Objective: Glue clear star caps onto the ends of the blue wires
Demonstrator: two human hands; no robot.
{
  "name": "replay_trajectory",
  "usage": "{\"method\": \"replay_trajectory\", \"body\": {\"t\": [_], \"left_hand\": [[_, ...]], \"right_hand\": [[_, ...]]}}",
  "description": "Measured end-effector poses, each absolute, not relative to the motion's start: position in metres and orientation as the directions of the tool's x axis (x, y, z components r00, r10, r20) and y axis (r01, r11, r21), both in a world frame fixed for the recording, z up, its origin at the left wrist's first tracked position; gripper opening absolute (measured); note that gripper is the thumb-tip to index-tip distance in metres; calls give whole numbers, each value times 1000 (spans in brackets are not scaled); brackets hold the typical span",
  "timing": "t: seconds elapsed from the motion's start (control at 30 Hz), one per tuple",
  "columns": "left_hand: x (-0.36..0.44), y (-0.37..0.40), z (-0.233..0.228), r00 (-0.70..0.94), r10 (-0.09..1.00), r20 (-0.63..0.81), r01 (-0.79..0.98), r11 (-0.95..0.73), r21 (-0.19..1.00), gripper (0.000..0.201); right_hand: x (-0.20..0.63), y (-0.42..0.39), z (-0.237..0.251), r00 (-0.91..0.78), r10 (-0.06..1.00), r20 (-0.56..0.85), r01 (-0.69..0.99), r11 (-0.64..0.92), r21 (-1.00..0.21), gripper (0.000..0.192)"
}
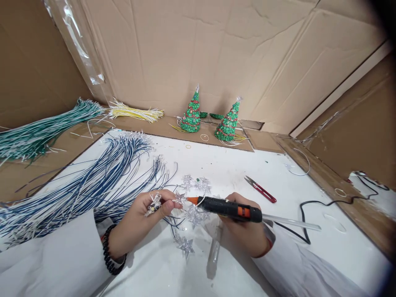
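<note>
The left hand (145,216) pinches a small clear plastic star on a wired LED (154,203) between thumb and fingertips, raised just above the white tabletop (235,173) so its base faces the tool. The right hand (244,231) is wrapped closed around a black hot-glue gun with an orange band (230,209), held level so the orange nozzle (192,200) sits just beside the pinched star; a clear glue stick (291,223) juts from the gun's rear, and its black power cord (312,206) trails off right, out of the way. More clear stars (198,183) lie strung on thin wires between and just beyond the hands, within easy reach. A spare clear glue stick (215,247) lies under the right wrist. To the left fans a large bundle of blue-and-white wires (93,185), ends pointing toward the work. Red-handled snips (260,189) rest just beyond the gun. Farther back, apart from the work, stand two small green beaded Christmas trees (192,113), with green wires (37,132) and yellow wires (136,112) on the cardboard.
</note>
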State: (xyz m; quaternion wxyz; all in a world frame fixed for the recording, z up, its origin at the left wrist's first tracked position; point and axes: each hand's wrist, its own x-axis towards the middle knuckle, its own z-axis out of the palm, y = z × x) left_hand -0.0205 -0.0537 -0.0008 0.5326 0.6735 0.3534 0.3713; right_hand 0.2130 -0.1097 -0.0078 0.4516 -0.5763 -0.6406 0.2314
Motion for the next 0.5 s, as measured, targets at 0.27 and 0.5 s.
{"method": "replay_trajectory", "body": {"t": [0.27, 0.5], "left_hand": [[-20, -53, -1, 443, 892, 94, 115, -161, 980, 18], [-21, -54, -1, 435, 893, 119, 119, -188, 975, 16]], "right_hand": [[212, -110, -7, 83, 963, 256, 491, 184, -852, 7], [213, -111, -7, 82, 963, 256, 462, 191, -866, 6]]}}
